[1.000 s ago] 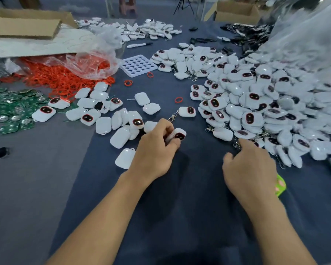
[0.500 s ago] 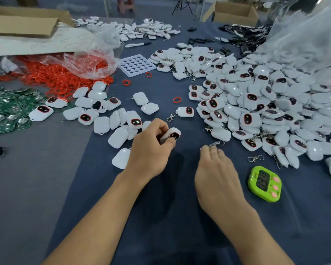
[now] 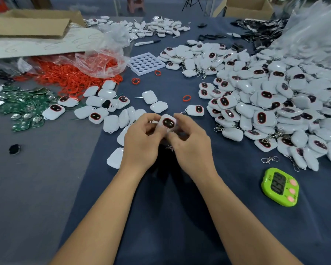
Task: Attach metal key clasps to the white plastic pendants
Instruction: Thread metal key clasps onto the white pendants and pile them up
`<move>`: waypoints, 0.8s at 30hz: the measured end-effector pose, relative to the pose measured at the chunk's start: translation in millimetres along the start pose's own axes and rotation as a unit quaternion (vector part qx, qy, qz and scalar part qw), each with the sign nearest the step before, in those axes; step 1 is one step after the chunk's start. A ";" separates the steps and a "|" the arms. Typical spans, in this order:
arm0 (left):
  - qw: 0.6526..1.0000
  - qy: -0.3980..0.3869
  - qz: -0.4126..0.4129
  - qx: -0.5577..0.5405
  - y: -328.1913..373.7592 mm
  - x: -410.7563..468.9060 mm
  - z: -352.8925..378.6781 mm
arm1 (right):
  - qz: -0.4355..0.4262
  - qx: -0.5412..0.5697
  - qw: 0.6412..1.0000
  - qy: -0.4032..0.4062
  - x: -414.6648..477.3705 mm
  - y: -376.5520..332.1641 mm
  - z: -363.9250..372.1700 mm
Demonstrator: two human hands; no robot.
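Pendant (image 3: pixel 168 122) (dark oval upward) in joint grip of left hand (image 3: pixel 141 144) and right hand (image 3: pixel 192 146), hands together above blue cloth (image 3: pixel 170 217).

White pendant (image 3: pixel 168 122) face-up, pinched between both hands; clasp hidden.

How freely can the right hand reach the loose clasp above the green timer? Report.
Probably freely: the loose clasp lies alone on bare cloth, nothing between it and the right hand, though its grip holds the pendant.
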State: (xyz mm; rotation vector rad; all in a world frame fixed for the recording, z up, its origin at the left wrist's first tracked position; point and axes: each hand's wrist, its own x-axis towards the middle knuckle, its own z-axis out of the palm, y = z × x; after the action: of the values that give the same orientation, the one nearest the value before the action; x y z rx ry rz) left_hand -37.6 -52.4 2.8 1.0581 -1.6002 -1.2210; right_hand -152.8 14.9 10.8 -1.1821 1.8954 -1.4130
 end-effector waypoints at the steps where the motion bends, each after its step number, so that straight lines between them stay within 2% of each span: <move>1: 1.000 -0.020 0.011 -0.008 1.6 0.4 -0.2 | -0.014 0.004 1.000 -0.017 -0.2 0.2 1.3; 3: 0.999 -0.034 0.018 -0.015 3.3 0.5 -0.5 | -0.031 0.022 0.999 -0.033 0.6 2.3 1.1; 5: 1.000 -0.016 0.003 -0.013 3.9 -1.1 0.3 | -0.017 0.066 0.998 -0.016 4.1 7.1 -2.6; 7: 0.998 -0.003 0.009 0.065 2.3 -4.8 1.9 | 0.024 0.133 0.991 0.020 7.5 10.6 -7.8; 9: 0.985 -0.027 0.026 0.166 2.4 -9.9 2.7 | 0.067 0.224 0.971 0.047 10.8 12.7 -13.5; 11: 0.971 -0.061 0.038 0.228 4.8 -14.2 1.2 | 0.089 0.297 0.949 0.047 13.3 12.4 -18.5; 13: 0.957 -0.077 0.057 0.274 4.6 -17.3 -0.4 | 0.089 0.322 0.942 0.030 15.1 13.0 -19.8; 18: 0.942 -0.063 0.082 0.321 -3.6 -19.1 -1.0 | 0.069 0.198 0.977 0.037 20.6 18.9 -10.8; 24: 0.972 -0.024 0.003 0.235 -1.9 -12.3 -0.8 | 0.039 0.076 0.996 0.040 30.9 13.9 5.3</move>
State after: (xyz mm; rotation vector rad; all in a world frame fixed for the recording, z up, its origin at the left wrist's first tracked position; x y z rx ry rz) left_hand -33.0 -41.3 -0.4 1.3172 -1.9862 -0.8842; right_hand -169.0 -13.1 -0.8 -0.9821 1.8307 -1.5517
